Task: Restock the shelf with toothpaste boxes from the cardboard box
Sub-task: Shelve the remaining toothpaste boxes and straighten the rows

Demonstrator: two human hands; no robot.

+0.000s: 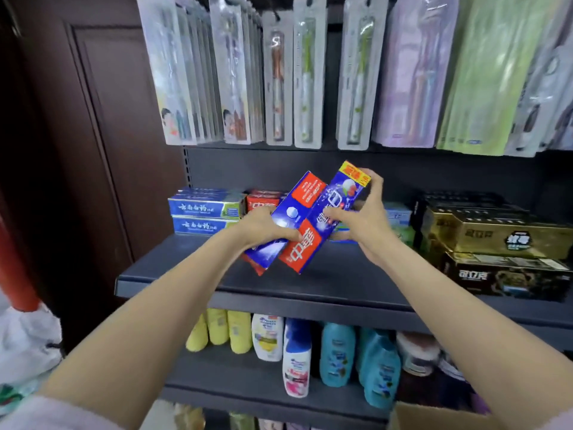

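Both hands are raised over the dark grey shelf point(325, 280), each gripping a toothpaste box. Left hand point(263, 226) curls around the lower half of a blue-and-red toothpaste box point(290, 212), thumb across its face. Right hand point(361, 212) pinches a second blue-and-red box with a yellow end point(333, 206), fingertips at its top corner and thumb on its face. The two boxes are tilted, upper ends leaning right, side by side and touching; the left one partly sits behind the right one. Neither box rests on the shelf.

At the shelf's back left, blue-and-green toothpaste boxes point(204, 212) lie stacked flat. Red toothpaste boxes point(263, 201) sit just to their right, partly hidden by the held boxes. Black-and-gold boxes point(496, 240) are stacked at the right end. Packaged toothbrushes point(279, 79) hang above. On the shelf below stand yellow bottles point(220, 332), white shampoo bottles point(296, 358) and teal bottles point(338, 352). A corner of the cardboard box point(434, 417) shows at the bottom right edge; its contents are out of view.
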